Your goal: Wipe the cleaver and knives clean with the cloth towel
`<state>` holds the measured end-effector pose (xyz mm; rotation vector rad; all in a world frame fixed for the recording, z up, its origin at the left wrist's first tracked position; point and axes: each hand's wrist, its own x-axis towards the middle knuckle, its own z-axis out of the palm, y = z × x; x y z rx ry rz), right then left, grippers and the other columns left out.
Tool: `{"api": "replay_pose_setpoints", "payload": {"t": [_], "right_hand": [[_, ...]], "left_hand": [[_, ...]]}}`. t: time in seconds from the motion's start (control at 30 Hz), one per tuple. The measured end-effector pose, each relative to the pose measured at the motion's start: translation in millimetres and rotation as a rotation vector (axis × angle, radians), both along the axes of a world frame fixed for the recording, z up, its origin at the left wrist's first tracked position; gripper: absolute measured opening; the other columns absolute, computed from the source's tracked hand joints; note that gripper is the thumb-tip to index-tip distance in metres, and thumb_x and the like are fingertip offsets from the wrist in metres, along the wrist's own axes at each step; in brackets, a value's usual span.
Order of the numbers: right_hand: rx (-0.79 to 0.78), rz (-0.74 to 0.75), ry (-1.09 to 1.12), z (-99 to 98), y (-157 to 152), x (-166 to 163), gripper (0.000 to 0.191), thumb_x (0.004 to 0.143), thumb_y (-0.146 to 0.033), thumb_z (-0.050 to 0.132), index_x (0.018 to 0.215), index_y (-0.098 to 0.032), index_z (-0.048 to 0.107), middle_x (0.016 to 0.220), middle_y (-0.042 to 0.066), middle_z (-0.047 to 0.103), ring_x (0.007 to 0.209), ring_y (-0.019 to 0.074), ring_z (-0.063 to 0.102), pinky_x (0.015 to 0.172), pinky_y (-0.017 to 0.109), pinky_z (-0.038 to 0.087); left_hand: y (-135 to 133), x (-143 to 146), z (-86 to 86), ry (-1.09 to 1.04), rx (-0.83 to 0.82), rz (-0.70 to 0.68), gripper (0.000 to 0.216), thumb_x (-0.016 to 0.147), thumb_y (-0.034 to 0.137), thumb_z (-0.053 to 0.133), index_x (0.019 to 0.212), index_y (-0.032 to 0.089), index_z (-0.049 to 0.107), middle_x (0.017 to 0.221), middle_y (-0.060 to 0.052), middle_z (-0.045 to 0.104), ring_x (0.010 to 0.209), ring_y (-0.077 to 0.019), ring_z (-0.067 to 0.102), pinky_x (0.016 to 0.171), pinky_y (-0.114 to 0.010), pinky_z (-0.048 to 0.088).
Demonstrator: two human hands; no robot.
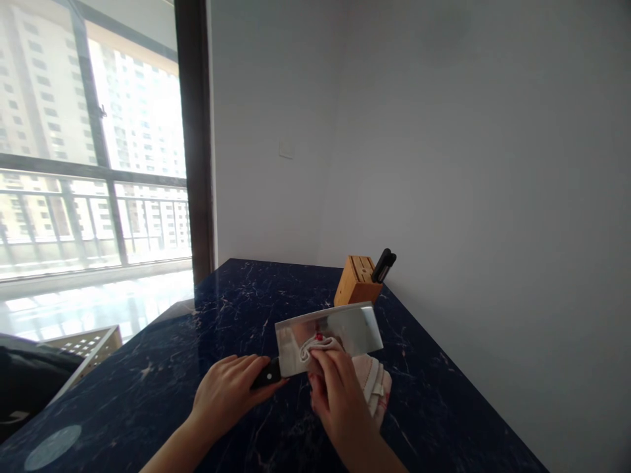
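My left hand (235,386) is wrapped round the black handle of a cleaver (352,330). The broad, shiny blade points to the right, its face turned toward me above the table. My right hand (336,387) grips a folded white cloth (371,381) with red marks and presses part of it against the lower middle of the blade. The rest of the cloth hangs out to the right of that hand. A blurred reflection of the cloth and a red spot shows in the metal. Behind the blade stands a wooden knife block (355,284).
The dark blue marbled table (231,295) runs back to a grey wall. Black handles (383,265) stick out of the knife block's right side. A pale round patch (53,448) lies at the table's near left. Beside the table are a perforated chair (98,351) and a large window.
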<state>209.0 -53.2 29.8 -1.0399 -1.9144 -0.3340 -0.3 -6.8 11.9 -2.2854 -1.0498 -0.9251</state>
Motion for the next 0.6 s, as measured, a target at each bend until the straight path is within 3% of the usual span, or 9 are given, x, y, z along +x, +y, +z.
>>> {"api": "replay_pose_setpoints", "payload": {"t": [0.23, 0.5, 0.6], "right_hand": [[-0.016, -0.157, 0.172, -0.4, 20.5, 38.2, 0.030, 0.083, -0.019, 0.043, 0.113, -0.020, 0.044, 0.105, 0.009, 0.051, 0.103, 0.0230, 0.048, 0.087, 0.043, 0.045], [-0.148, 0.018, 0.055, -8.7, 9.6, 12.2, 0.035, 0.082, -0.013, 0.042, 0.116, -0.021, 0.042, 0.110, 0.008, 0.050, 0.108, 0.0210, 0.046, 0.090, 0.039, 0.043], [-0.116, -0.002, 0.055, -5.9, 9.0, 12.0, 0.035, 0.082, -0.013, 0.042, 0.116, -0.022, 0.042, 0.109, 0.008, 0.051, 0.107, 0.0219, 0.046, 0.090, 0.042, 0.043]], "left_hand": [[0.2, 2.1, -1.9, 0.107, -0.016, 0.025, 0.034, 0.082, 0.050, 0.045, 0.085, 0.020, 0.060, 0.066, 0.001, 0.066, 0.056, -0.0142, 0.061, 0.055, -0.025, 0.041], [-6.9, 8.8, -3.8, 0.225, -0.046, -0.012, 0.035, 0.083, 0.052, 0.041, 0.081, 0.021, 0.058, 0.062, 0.002, 0.061, 0.054, -0.0153, 0.059, 0.053, -0.027, 0.040], [-8.4, 11.2, -2.7, 0.234, -0.047, -0.015, 0.036, 0.083, 0.052, 0.041, 0.079, 0.020, 0.058, 0.061, 0.002, 0.060, 0.054, -0.0152, 0.058, 0.053, -0.027, 0.040]]}}
